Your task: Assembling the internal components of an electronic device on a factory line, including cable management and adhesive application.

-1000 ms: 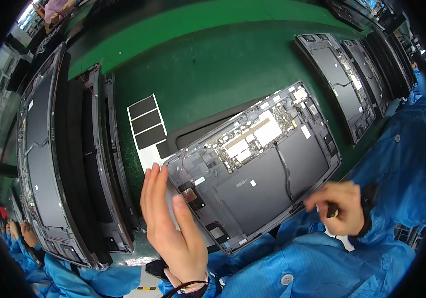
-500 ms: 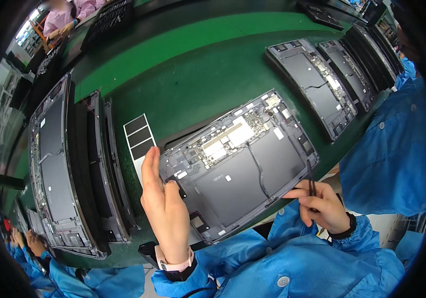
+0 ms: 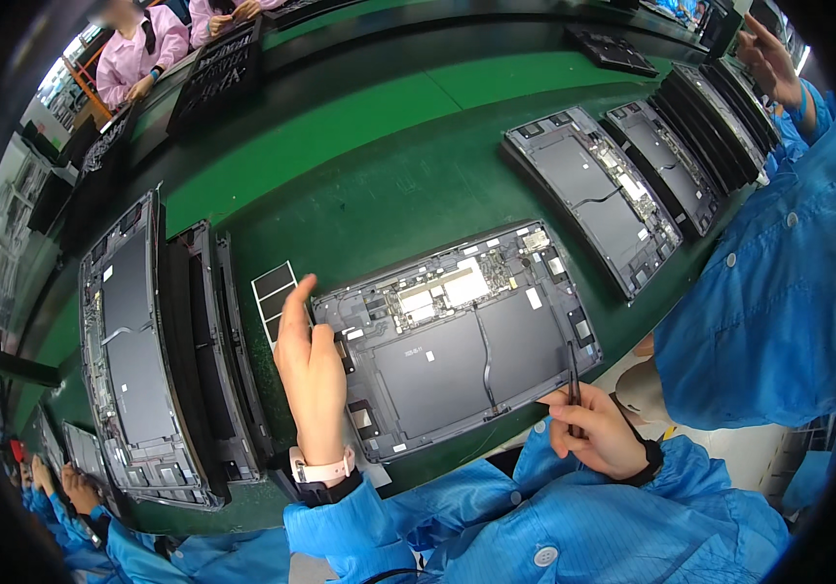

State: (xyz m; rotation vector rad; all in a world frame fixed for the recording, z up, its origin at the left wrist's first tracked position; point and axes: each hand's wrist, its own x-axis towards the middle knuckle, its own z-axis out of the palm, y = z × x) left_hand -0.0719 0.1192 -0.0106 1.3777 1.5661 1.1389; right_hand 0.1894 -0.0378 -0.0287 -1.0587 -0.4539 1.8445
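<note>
In front of me lies an opened laptop base point(image 3: 432, 384), dark grey, with its circuit board along the far side and wide flat battery cells in the nearer half. A dark cable crosses the cells. My left hand point(image 3: 311, 384) rests along the laptop's left edge, fingers stretched out and nothing held in them. Dark tweezers point(image 3: 574, 375) point upward from my right hand point(image 3: 598, 433), whose fingers are closed around them by the near right corner. Just beyond my left fingertips is a white sheet with black rectangles point(image 3: 277, 282), partly covered by that hand.
Stacked laptop bases point(image 3: 130, 341) stand at the left. More opened bases point(image 3: 598, 195) line the right side of the green table point(image 3: 379, 195). A co-worker's raised hand point(image 3: 768, 63) shows at the upper right, above a blue sleeve. People in pink point(image 3: 140, 54) sit across.
The laptop base has turned clockwise and come down flatter on the table, its far right corner nearer me. My left fingers have straightened. At the upper right a co-worker's hand has appeared.
</note>
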